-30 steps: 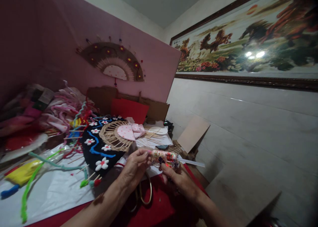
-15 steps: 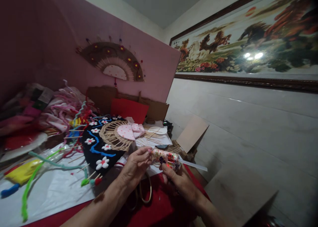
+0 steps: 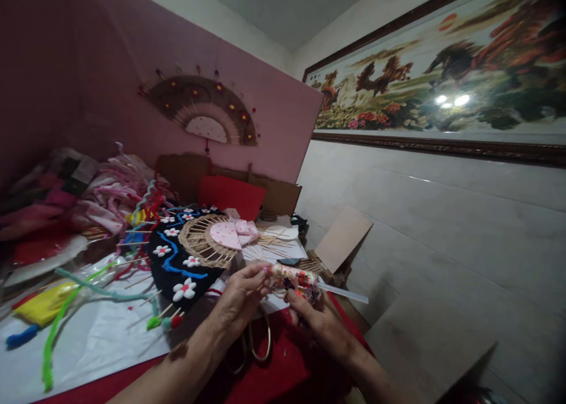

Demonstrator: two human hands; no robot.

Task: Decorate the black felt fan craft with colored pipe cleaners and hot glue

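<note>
My left hand (image 3: 247, 287) pinches the left end of a small patterned tube-like piece (image 3: 294, 276), pink, red and white, with dark flower shapes. My right hand (image 3: 316, 317) is wrapped round its right end, thumb on top. A translucent white stick (image 3: 345, 292) sticks out to the right past my right hand. Close by on the left lies a black fan (image 3: 177, 274) with white flowers, blue wavy lines, a woven ring and a pink spotted centre. Brass-coloured scissor handles (image 3: 260, 339) show below my hands, their blades hidden.
Thin wooden sticks (image 3: 269, 246) lie behind my hands on white paper. Green and teal fuzzy strips (image 3: 55, 339) and yellow material (image 3: 42, 306) are at left. A red sheet (image 3: 232, 196) leans on cardboard at the back. Another fan (image 3: 206, 106) hangs on the pink board.
The view has shifted very slightly, so the table items appear a little farther right. Both hands keep their hold on the patterned piece.
</note>
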